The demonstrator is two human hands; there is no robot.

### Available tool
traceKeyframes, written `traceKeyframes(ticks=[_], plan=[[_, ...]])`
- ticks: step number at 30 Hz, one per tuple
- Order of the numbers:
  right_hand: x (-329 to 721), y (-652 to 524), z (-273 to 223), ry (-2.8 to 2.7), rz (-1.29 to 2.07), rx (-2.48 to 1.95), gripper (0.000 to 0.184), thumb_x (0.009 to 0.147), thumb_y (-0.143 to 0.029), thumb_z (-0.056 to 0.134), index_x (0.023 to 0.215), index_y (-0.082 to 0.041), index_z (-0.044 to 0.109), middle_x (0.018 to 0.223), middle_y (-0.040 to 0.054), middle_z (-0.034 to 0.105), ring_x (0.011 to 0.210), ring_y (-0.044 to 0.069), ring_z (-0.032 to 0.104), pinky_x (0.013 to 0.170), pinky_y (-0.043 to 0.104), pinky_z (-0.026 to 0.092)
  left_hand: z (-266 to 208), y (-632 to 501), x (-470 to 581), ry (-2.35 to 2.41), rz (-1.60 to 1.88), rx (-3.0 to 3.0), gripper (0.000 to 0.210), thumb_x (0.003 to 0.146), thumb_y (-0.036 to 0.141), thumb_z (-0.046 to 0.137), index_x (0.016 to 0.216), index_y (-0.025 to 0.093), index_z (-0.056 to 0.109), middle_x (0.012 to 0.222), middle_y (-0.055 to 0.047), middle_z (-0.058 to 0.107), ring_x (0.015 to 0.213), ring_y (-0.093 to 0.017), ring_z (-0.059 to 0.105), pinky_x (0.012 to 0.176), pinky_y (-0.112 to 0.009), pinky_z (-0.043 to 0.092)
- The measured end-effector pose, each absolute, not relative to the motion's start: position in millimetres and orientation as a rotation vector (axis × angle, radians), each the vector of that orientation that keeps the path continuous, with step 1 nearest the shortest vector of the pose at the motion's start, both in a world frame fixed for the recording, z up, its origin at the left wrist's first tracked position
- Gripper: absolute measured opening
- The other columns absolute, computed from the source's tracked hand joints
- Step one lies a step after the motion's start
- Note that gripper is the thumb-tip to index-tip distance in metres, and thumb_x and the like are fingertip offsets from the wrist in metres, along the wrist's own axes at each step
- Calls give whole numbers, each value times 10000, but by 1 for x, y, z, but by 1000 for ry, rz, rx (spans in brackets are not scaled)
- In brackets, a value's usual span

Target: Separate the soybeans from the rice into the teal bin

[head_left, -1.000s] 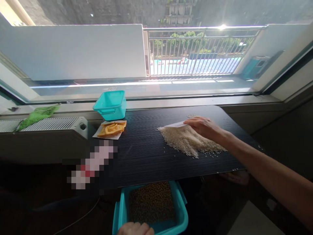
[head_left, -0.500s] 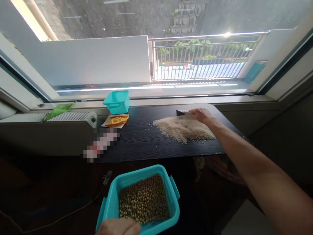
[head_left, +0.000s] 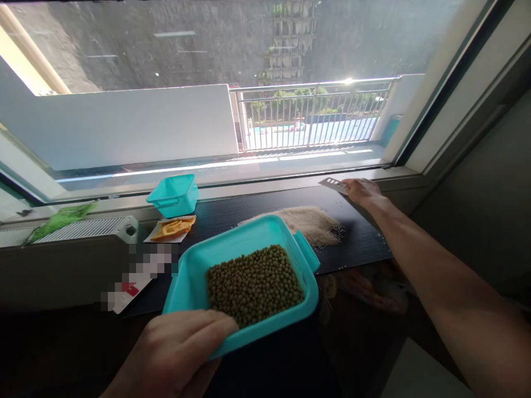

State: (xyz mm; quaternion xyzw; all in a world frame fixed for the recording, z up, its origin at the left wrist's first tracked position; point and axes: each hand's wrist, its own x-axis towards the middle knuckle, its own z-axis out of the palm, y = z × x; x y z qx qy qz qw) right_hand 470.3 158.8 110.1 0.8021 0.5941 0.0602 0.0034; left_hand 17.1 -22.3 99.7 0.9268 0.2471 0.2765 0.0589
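My left hand [head_left: 178, 345] is closed on the near rim of a turquoise plastic tub [head_left: 244, 237]. Small round green-brown beans [head_left: 255, 284] lie in the tub, which is held tilted in front of the dark table. On the right, my right hand [head_left: 364, 192] grips a flat slotted spatula [head_left: 332, 184] by its near end, over the table's far right part. A spread heap of white rice [head_left: 313, 221] rests on the tabletop between my hands, partly hidden behind the tub.
A second turquoise tub [head_left: 176, 199] stands at the table's back left. Before it is an orange-yellow piece [head_left: 174, 228] on white paper. A green cloth [head_left: 62, 221] lies on the radiator [head_left: 99, 232]. The window sill [head_left: 257, 190] runs behind the table [head_left: 232, 203].
My left hand has raised the tub of beans, which now covers part of the rice. My right hand has lifted the spatula off the heap and moved right. The view has shifted too.
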Motion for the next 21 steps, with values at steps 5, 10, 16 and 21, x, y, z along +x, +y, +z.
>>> traceKeyframes(ticks=[5, 10, 16, 21], plan=[[492, 173, 91, 1682, 106, 2485, 319, 915, -337, 598, 1206, -205, 593, 1244, 94, 590, 1052, 216, 608, 869, 395, 523, 112, 63, 93, 903, 732, 2741, 224, 924, 198, 452, 917, 191, 675, 813, -7, 708, 736, -152, 668, 641, -216, 436], [475, 170, 71, 1716, 84, 2349, 348, 910, -346, 604, 1211, -174, 587, 1242, 110, 589, 1043, 218, 611, 867, 408, 526, 113, 141, 159, 1192, 592, 2778, 243, 903, 247, 482, 842, 168, 703, 712, -16, 663, 699, -180, 631, 625, -262, 380], [423, 133, 59, 1932, 113, 2176, 311, 954, -111, 373, 1149, -111, 616, 996, 184, 714, 963, 276, 678, 784, 368, 498, 109, 225, 239, 1153, 506, 2844, 245, 889, 204, 474, 905, 129, 706, 810, -74, 684, 828, -229, 640, 733, -327, 414], [412, 101, 80, 2012, 186, 2142, 326, 924, -74, 354, 1092, -150, 622, 977, 180, 730, 944, 279, 688, 685, 325, 471, 101, 276, 292, 1078, 401, 2898, 221, 941, 232, 494, 975, 144, 694, 950, -91, 692, 984, -266, 633, 832, -376, 450]])
